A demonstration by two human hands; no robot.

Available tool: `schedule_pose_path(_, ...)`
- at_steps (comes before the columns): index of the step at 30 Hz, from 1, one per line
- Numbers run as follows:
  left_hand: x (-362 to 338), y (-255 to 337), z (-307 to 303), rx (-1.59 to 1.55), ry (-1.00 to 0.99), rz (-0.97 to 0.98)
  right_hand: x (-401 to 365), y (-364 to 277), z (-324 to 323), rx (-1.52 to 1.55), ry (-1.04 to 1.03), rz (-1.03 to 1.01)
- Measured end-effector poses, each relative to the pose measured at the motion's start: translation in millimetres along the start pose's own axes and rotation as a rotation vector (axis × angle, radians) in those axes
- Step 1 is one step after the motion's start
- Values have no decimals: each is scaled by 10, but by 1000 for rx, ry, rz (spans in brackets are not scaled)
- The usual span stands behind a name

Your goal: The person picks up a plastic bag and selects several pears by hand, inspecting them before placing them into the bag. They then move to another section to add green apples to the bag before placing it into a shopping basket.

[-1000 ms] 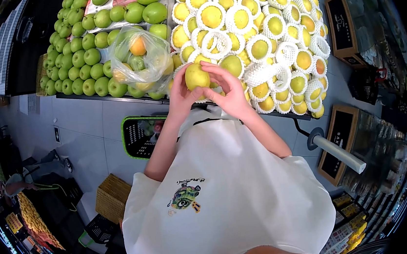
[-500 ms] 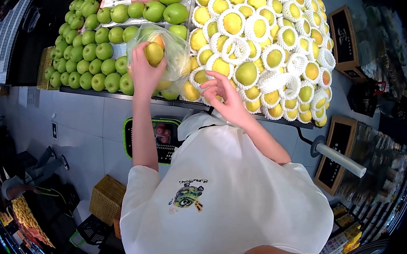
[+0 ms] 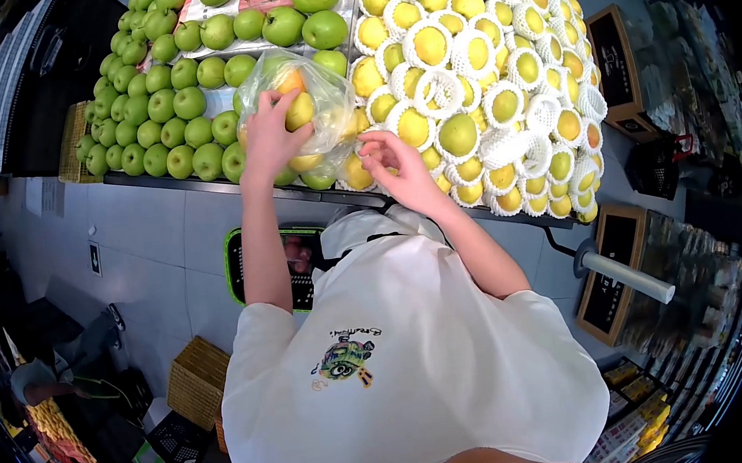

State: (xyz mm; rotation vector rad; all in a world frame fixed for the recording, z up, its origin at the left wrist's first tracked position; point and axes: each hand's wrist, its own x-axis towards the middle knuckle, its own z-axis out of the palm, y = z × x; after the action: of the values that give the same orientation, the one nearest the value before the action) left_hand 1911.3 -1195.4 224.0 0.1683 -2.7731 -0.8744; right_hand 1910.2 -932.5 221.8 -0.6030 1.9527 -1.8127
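Observation:
A clear plastic bag (image 3: 329, 102) with several yellow-orange fruits lies over the green apples (image 3: 189, 103) near the display's front edge. My left hand (image 3: 270, 134) is at the bag's opening, its fingers spread around a yellow fruit (image 3: 299, 111). Just right of the bag, my right hand (image 3: 401, 168) has its fingers curled and the fingertips close together at the plastic edge; whether they pinch it is too small to tell. Yellow fruits in white foam nets (image 3: 430, 45) are heaped beyond my right hand, and one loose empty net (image 3: 438, 92) rests on them.
Below the display stands a black basket with a green rim (image 3: 233, 267). A woven basket (image 3: 198, 382) is on the floor at lower left, near another person (image 3: 63, 368). Framed black signs (image 3: 612, 275) and a white roll on a holder (image 3: 630, 276) are at the right.
My left hand has loosened around the yellow fruit, which now sits lower in the bag. My right hand has moved left to the bag's edge, and its fingers have drawn together.

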Motion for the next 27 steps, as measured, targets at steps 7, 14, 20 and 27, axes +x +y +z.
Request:
schedule_pose_path(7,347,-428,-115,115,142,242,1049,78,18,-495,199,18)
schedule_pose_path(14,487,-702,-299,390,279,-354,1254,82,30,-241,112,288)
schedule_pose_path(20,360,-752,-544,-294,173,-329,1272,-213,206,119,183,137)
schedule_pose_path(27,346,-448,-850,-491,328,-241,1377,-388,168,754,355,124)
